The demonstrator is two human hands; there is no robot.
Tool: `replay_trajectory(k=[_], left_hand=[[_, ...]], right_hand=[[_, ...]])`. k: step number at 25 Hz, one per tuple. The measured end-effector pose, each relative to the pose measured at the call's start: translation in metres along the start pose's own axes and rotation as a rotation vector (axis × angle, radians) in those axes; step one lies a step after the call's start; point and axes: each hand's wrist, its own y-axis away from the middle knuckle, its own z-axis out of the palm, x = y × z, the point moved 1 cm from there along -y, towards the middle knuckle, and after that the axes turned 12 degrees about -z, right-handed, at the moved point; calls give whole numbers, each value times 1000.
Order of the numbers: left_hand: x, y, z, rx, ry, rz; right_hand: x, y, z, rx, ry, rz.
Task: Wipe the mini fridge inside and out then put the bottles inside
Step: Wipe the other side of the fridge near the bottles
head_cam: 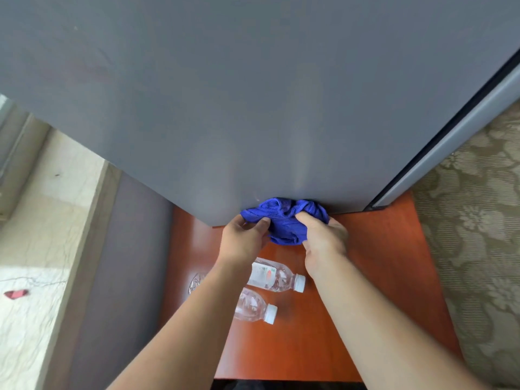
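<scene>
Fingers of left hand [244,240] and right hand [323,240] curled, gripping blue cloth [284,219] against fridge [253,108] base

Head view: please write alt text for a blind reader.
The left hand and right hand grip a blue cloth at the bottom edge of a grey mini fridge. A labelled bottle and a plain bottle lie on the table.

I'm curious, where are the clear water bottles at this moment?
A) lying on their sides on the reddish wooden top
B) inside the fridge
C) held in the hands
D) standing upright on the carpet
A: the labelled bottle and the plain bottle lie on their sides on the wooden top, while the left hand and right hand grip the blue cloth at the fridge's lower edge.
</scene>
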Motion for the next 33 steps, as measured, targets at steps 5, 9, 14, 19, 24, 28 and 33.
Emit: replay_trajectory(k=[5,9,14,19,24,28,33], left_hand=[[43,50,-41,48,52,200],[92,107,-73,57,62,405],[158,176,-94,112,71,656],[183,209,-101,109,121,758],[155,176,-97,146,182,729],[105,122,-97,214,67,600],[50,40,-101,188,-5,381]], right_hand=[[-42,60,32,-104,-93,90],[-93,125,58,-258,-136,71],[-170,202,80,-505,-252,1],[-203,235,90,-676,-335,-60],[-165,213,91,-656,-249,-140],[-108,172,89,-470,-214,1],[-24,110,85,-313,-108,5]])
